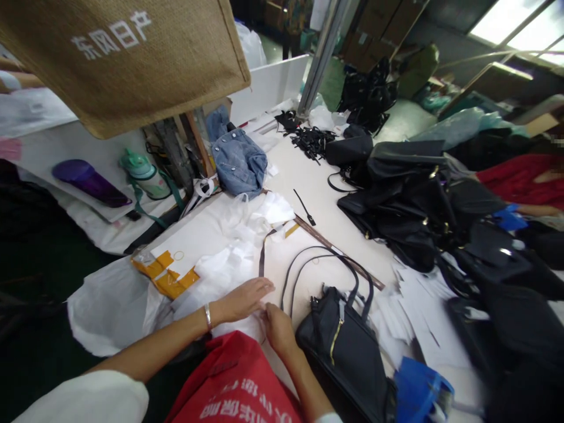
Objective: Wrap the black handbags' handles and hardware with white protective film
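Observation:
My left hand (pixel 247 298) reaches in over the white table (pixel 324 276), its fingers together and bent towards my right hand. My right hand (pixel 279 328) is closed, thumb side up, close against the left fingertips. Anything small between the fingers is hidden. A dark strap (pixel 262 255) lies just beyond the left fingers. To the right of my right hand is a black handbag (pixel 348 341) with a gold zip and two thin handles, lying tilted on the table. Crumpled white sheeting (pixel 220 264) is beside and under my left hand. A red apron (pixel 238 382) covers my lap.
Black bags (pixel 396 194) pile up at the right, beside white paper sheets (pixel 423 299) and a blue bundle (pixel 423 388). A burlap bag (pixel 132 64) hangs at upper left. Beyond are a denim item (pixel 240 161), bottles, and black straps (pixel 311 141). Another person's red sleeve (pixel 524 179) shows far right.

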Available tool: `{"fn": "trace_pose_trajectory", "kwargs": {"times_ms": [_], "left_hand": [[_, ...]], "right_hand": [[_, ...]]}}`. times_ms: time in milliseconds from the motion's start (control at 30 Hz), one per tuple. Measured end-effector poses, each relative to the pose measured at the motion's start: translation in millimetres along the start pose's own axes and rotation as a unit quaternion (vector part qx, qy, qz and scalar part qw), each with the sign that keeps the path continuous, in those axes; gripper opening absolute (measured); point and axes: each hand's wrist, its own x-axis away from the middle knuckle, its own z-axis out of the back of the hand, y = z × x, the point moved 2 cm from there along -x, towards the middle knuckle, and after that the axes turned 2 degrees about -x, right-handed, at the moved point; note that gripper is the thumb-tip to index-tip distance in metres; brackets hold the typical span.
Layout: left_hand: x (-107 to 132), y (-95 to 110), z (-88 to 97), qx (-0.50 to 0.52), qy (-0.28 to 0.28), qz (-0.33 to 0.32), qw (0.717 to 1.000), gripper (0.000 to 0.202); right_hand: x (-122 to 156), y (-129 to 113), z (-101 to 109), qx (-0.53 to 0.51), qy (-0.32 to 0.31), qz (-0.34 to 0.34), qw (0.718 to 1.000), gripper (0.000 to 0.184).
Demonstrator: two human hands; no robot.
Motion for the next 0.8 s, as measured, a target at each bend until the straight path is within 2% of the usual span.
{"fn": "trace_pose_trajectory", "kwargs": {"times_ms": [33,100,233,333,433,500,567,667,733,800], "left_hand": [[-5.9,-2.1,-4.9,0.030,-0.035,0.010,0.999,0.027],[-13.7,-11.9,-13.2,0.052,-0.069,0.045,0.995,0.004],[-13.4,-31.1,-15.3,0.054,-0.062,0.099,0.992,0.013],[-6.3,-32.9,-8.6,0.070,-0.068,0.125,0.987,0.011],[-3.6,-26.8,-3.8,0.088,-0.073,0.135,0.984,0.006],[-6.4,-21.4,-4.3,0.123,-0.075,0.133,0.981,0.024],[-11.9,-17.4,-8.3,0.204,-0.083,0.144,0.965,0.035],[-20.5,-17.3,-16.9,0.303,-0.088,0.186,0.931,0.026],[-24.0,-21.2,-21.2,0.306,-0.075,0.210,0.925,0.019],[-25.0,-26.7,-23.6,0.301,-0.054,0.226,0.925,0.015]], "right_hand": [[-0.6,-1.3,4.6,-0.007,0.010,0.009,1.000,0.011],[-0.8,-0.4,11.5,-0.039,0.034,0.003,0.999,0.013],[-0.5,11.5,14.8,-0.138,0.055,-0.066,0.987,0.012],[-2.7,16.2,14.8,-0.177,0.060,-0.087,0.979,0.017],[-6.9,13.3,18.0,-0.155,0.047,-0.080,0.984,0.026],[-10.5,9.9,21.4,-0.127,0.019,-0.060,0.990,0.028],[-14.8,8.1,25.3,-0.118,-0.007,-0.037,0.992,0.028],[-22.4,11.8,28.8,-0.180,-0.027,-0.048,0.982,0.032],[-26.8,17.1,27.6,-0.249,-0.033,-0.079,0.965,0.035],[-29.5,21.7,24.0,-0.299,-0.036,-0.101,0.948,0.029]]}}
